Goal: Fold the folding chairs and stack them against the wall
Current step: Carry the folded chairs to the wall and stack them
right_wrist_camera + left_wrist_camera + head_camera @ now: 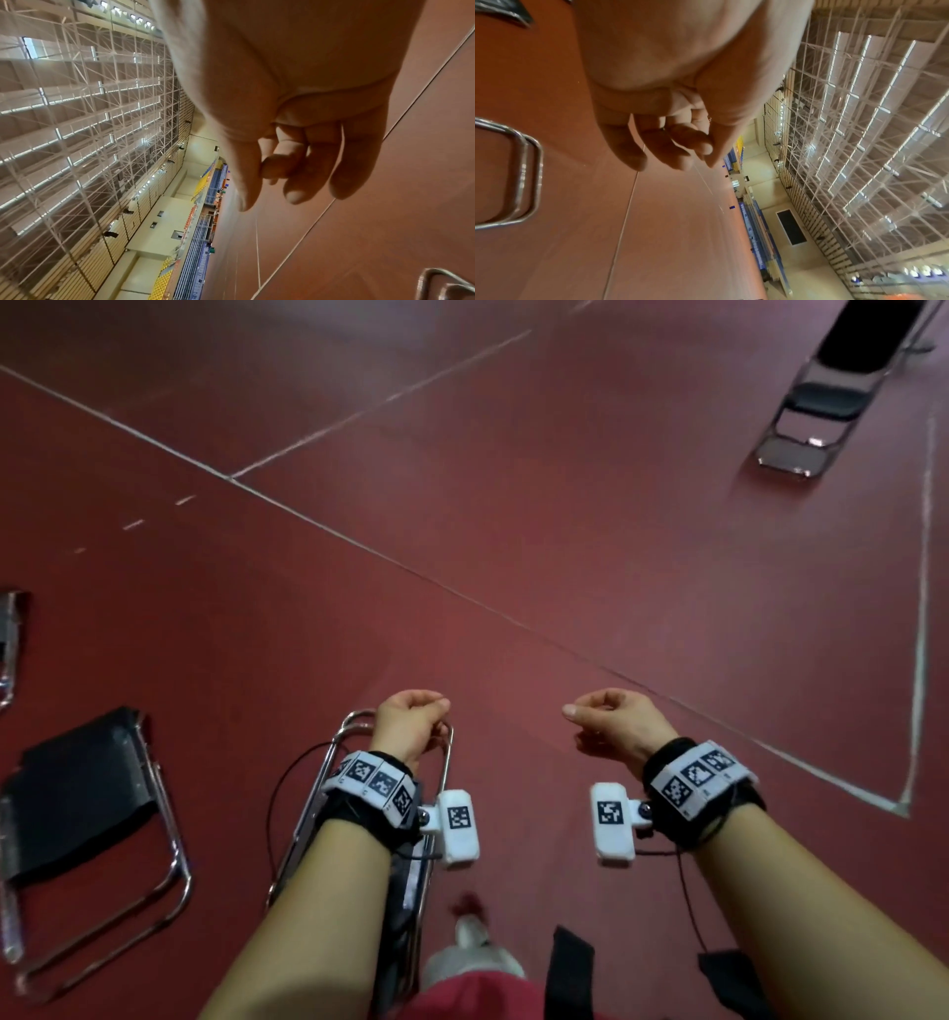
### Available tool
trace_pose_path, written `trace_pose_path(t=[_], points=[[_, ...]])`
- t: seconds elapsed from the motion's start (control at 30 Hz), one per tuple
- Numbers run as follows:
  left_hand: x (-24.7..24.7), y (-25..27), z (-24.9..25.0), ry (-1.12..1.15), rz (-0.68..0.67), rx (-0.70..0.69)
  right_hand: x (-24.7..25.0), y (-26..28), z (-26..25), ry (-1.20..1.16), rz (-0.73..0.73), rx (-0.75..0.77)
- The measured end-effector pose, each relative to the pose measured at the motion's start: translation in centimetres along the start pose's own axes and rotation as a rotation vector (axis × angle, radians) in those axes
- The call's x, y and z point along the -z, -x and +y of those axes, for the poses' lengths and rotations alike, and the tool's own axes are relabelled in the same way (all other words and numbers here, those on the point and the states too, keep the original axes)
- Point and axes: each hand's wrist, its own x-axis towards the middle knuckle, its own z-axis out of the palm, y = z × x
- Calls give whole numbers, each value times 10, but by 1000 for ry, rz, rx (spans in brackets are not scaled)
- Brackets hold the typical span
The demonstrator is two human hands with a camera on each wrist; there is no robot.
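head view: the left hand (411, 719) hangs over the chrome top loop of a folded chair (359, 814) standing under the left forearm; whether it touches the loop cannot be told here. the right hand (613, 724) is loosely curled and holds nothing. an open chair (92, 834) stands on the red floor (462, 531) at left, another chair (842, 387) far right.

left wrist view: fingers (634, 146) hang relaxed, apart from the frame loop (530, 174).

right wrist view: fingers (357, 158) loosely curled, bare; a chrome frame corner (442, 284) shows low.
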Motion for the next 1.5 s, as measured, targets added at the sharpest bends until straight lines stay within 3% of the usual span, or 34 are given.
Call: trace_pose_path(t=[0.13,0.33,0.53,0.73,0.9,1.07,1.27,1.5], points=[[-22,-64,54,20,25,-60,-7,-66,-64,7,-53,29],[-42,-143,75,33,126,-28,-13,-173,-106,88,-160,14],[-70,-209,90,118,346,21,-31,-300,-154,206,-379,22],[-77,-235,112,273,592,78,-86,-386,-211,349,-610,35],[-47,-242,103,401,807,150,-169,-417,-219,417,-833,-26],[-5,-271,102,481,923,188,-247,-435,-222,510,-958,-66],[49,-316,128,523,979,169,-320,-455,-261,616,-971,25],[82,-307,123,614,1121,213,-404,-452,-259,744,-1115,12]])
